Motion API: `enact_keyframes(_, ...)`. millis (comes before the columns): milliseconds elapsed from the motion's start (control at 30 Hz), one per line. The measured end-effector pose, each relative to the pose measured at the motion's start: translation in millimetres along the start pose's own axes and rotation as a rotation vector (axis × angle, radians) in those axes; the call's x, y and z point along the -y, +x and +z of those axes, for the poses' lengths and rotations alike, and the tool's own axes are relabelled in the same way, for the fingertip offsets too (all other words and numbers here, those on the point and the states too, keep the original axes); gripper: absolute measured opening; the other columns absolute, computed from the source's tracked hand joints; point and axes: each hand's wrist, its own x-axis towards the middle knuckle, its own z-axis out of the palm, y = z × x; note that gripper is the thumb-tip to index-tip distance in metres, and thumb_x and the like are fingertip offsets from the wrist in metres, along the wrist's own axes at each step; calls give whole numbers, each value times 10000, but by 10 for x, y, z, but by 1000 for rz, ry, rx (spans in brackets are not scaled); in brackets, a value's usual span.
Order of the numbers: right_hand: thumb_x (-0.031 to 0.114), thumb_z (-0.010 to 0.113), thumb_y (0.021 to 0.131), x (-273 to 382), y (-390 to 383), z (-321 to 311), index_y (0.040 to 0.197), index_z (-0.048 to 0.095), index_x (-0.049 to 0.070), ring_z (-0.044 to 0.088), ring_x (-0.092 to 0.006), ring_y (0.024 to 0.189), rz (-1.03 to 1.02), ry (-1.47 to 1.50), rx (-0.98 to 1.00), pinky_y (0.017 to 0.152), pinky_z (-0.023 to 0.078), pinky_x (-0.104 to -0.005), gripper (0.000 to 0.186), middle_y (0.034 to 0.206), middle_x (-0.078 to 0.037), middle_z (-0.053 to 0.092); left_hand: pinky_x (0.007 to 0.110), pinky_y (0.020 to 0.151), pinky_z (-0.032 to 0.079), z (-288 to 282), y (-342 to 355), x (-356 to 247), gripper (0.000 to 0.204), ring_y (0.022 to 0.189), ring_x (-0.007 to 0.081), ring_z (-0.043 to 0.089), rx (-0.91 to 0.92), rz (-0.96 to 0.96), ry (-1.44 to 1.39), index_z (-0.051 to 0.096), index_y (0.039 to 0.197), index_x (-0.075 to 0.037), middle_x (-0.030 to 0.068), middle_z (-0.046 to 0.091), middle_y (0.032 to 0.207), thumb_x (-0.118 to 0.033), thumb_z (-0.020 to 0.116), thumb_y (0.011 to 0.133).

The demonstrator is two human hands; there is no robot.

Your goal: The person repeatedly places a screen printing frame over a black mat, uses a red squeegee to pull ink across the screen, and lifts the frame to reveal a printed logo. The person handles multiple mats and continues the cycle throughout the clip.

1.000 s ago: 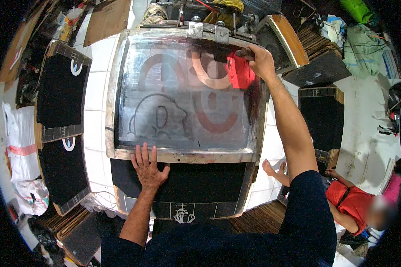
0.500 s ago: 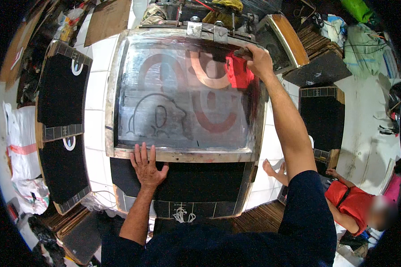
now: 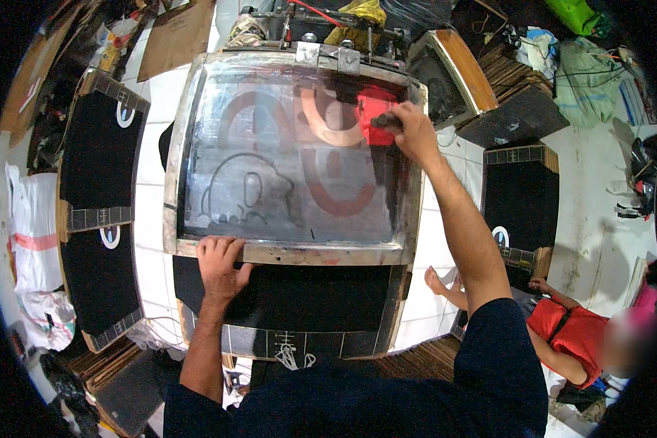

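A metal screen frame with grey translucent mesh, showing curved reddish shapes and a dark line drawing, is clamped at its back to hinge hardware. My right hand grips a dark squeegee handle over red ink at the screen's upper right. My left hand has its fingers curled on the frame's front rail at the left. Beneath the frame, a black panel on a board shows at the front; the rest of it is hidden.
Boards with black panels stand at left and right on white tiles. A co-worker in red sits at lower right, bare foot near my right arm. A wood-edged frame leans at back right; white sacks lie far left.
My right hand has moved down and left with the squeegee handle. My left hand has shifted left and its spread fingers have curled on the frame rail. The view has shifted slightly.
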Motion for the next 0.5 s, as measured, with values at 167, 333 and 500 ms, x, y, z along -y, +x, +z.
enact_keyframes(167,84,797,771,-144,136,-252,1122,688,93,682,-388,1022,89,105,74,869,542,-473,368,1056,-165,724,482,924,413,-268,134,-120,486,1006,334,567,-9,77,-26,688,1077,-75,90,650,1036,-145,831,618)
enact_keyframes(333,106,821,756,-193,148,-265,1142,696,102,707,-378,992,91,83,229,838,554,-470,406,1033,-176,740,475,950,415,-293,158,-211,508,1009,321,585,-23,29,-31,706,1061,-58,100,656,1036,-121,856,580)
enact_keyframes(500,156,849,750,-484,686,-133,1200,693,106,705,-381,1030,79,76,326,875,564,-456,479,1060,-184,741,484,974,413,-304,156,-233,499,1029,320,584,-10,-5,-22,711,1067,-53,101,664,1051,-140,853,597)
